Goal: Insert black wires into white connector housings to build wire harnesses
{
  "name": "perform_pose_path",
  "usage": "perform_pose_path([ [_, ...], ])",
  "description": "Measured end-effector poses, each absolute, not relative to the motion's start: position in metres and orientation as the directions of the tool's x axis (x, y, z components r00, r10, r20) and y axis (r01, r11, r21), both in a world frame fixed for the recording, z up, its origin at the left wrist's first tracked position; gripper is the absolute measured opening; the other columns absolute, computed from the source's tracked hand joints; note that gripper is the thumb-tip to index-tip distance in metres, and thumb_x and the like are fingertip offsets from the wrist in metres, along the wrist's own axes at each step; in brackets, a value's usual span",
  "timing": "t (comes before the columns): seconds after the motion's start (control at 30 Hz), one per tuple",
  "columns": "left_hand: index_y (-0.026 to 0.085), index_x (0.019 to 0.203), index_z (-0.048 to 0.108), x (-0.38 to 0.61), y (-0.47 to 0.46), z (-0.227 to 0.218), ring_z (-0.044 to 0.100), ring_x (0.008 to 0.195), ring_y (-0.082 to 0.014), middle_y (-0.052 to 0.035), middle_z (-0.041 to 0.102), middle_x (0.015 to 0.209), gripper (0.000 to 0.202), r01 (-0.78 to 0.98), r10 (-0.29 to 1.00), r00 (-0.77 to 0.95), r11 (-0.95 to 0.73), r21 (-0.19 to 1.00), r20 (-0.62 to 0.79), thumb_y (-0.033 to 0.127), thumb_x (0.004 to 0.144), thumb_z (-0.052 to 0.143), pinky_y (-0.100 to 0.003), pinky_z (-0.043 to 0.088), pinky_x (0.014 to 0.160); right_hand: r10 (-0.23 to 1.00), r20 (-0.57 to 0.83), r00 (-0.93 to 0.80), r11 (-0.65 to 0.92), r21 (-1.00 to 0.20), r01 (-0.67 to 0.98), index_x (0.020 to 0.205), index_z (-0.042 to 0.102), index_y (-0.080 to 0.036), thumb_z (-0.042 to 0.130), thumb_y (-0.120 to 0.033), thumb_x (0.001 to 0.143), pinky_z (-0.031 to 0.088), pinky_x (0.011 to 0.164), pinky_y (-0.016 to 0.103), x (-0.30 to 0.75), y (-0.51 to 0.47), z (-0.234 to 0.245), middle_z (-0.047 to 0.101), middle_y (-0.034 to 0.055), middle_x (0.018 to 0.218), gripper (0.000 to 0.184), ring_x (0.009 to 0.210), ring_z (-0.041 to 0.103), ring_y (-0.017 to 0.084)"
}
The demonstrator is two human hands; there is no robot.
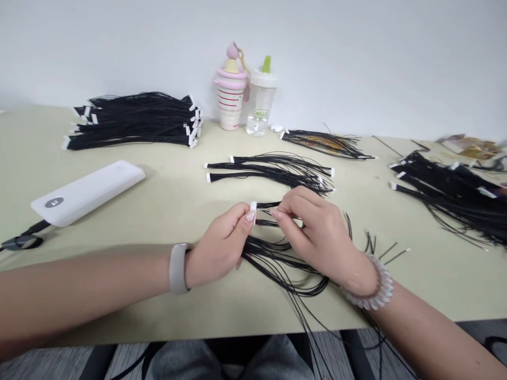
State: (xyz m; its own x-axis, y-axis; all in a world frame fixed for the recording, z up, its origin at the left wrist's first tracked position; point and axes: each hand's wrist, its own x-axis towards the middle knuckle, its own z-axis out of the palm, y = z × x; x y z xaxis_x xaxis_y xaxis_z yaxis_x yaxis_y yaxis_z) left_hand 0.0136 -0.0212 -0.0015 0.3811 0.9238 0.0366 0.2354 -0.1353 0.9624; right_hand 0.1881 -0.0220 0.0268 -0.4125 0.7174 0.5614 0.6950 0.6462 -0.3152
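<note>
My left hand (222,240) is closed around a white plug connector (253,207), thumb on its face, near the middle of the table. Black wires (293,264) run from it to the right and loop back under my hands; some hang over the front edge. Just right of the connector, my right hand (317,224) pinches a thin black wire (266,211), its end pointing at the connector. Whether that end touches the connector I cannot tell. Loose wire ends with small tips (390,252) stick out beyond my right wrist.
Several finished-looking cable bundles (269,171) lie behind my hands. A large cable stack (134,121) is at back left, another pile (455,195) at right. A white power bank (89,192) lies left. A pink cup (230,100) and a clear bottle (261,100) stand by the wall.
</note>
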Motion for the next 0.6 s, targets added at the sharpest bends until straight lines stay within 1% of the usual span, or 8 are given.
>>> perform_pose_path([
  [0.2,0.019,0.067,0.034,0.0137,-0.022,-0.0008,0.036,0.034,-0.0045,0.008,0.034,0.043,0.034,0.208,0.922,0.385,-0.12,0.971,0.032,0.045,0.089,0.03,-0.016,0.032,0.036,0.665,0.617,-0.421,0.708,-0.342,0.617,0.074,0.049,-0.015,0.049,-0.012,0.082,0.042,0.064,0.023,0.1917,-0.0236,0.0306,0.051,0.0035,0.076,0.008,0.072,0.048,0.01],
  [0.3,0.019,0.067,0.034,0.0139,-0.0223,-0.0009,0.036,0.034,-0.0043,0.0079,0.034,0.044,0.035,0.193,0.924,0.381,-0.106,0.975,0.025,0.046,0.089,0.03,-0.016,0.032,0.035,0.662,0.622,-0.418,0.711,-0.346,0.612,0.076,0.049,-0.016,0.05,-0.012,0.082,0.041,0.062,0.022,0.1938,-0.0251,0.0321,0.053,0.0018,0.072,0.007,0.068,0.049,0.009],
  [0.43,0.019,0.067,0.033,0.0138,-0.0222,-0.0017,0.036,0.035,-0.0043,0.0076,0.035,0.046,0.034,0.175,0.92,0.392,-0.102,0.979,0.026,0.045,0.088,0.031,-0.016,0.032,0.035,0.719,0.557,-0.415,0.65,-0.328,0.686,0.076,0.052,-0.016,0.049,-0.016,0.083,0.037,0.055,0.021,0.194,-0.0238,0.0301,0.053,-0.0011,0.065,0.007,0.058,0.046,0.007],
  [0.6,0.018,0.067,0.033,0.0136,-0.0216,-0.0021,0.036,0.038,-0.0048,0.0072,0.036,0.046,0.033,0.191,0.916,0.397,-0.142,0.971,0.056,0.043,0.089,0.031,-0.017,0.032,0.038,0.76,0.487,-0.431,0.605,-0.287,0.742,0.077,0.055,-0.015,0.045,-0.019,0.085,0.037,0.059,0.023,0.1921,-0.0215,0.026,0.057,0.001,0.069,0.013,0.064,0.049,0.009],
])
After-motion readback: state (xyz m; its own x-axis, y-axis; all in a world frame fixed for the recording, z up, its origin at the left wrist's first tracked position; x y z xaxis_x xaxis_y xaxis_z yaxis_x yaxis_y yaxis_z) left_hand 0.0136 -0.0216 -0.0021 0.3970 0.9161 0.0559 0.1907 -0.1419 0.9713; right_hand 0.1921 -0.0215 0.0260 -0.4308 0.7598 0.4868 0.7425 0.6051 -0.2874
